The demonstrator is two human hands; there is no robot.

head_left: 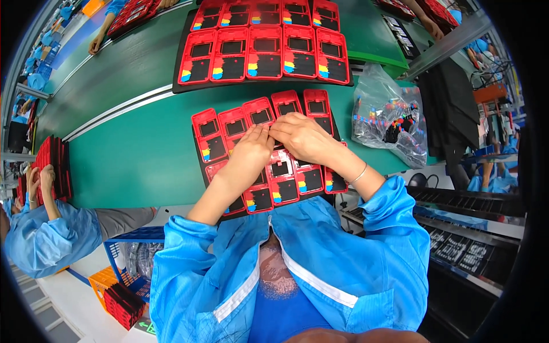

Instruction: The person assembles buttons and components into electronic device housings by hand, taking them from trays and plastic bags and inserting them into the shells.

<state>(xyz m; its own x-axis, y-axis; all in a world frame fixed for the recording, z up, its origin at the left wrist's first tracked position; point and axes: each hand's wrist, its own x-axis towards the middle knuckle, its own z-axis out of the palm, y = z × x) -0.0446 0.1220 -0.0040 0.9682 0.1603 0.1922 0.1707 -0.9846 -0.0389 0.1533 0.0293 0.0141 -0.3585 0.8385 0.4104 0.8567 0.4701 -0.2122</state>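
In front of me a black tray carries rows of red plastic casings [235, 121], each with a dark rectangular window and a blue, yellow and red patch. My left hand [253, 150] and my right hand [298, 136] meet over the middle of the tray. Both have their fingers bent and pressed down at the red casing [259, 107] in the far row, fingertips nearly touching. What lies under the fingertips is hidden. Nearer to me, another casing [280, 168] shows between my wrists, its upper part looking different from its neighbours.
Beyond, a second tray [179, 88] of similar casings stands across the green bench [126, 154]. A clear plastic bag [394, 117] with small coloured parts lies at right, beside black sheets [449, 103]. A co-worker [51, 228] handles red casings at left; other hands show at the far side.
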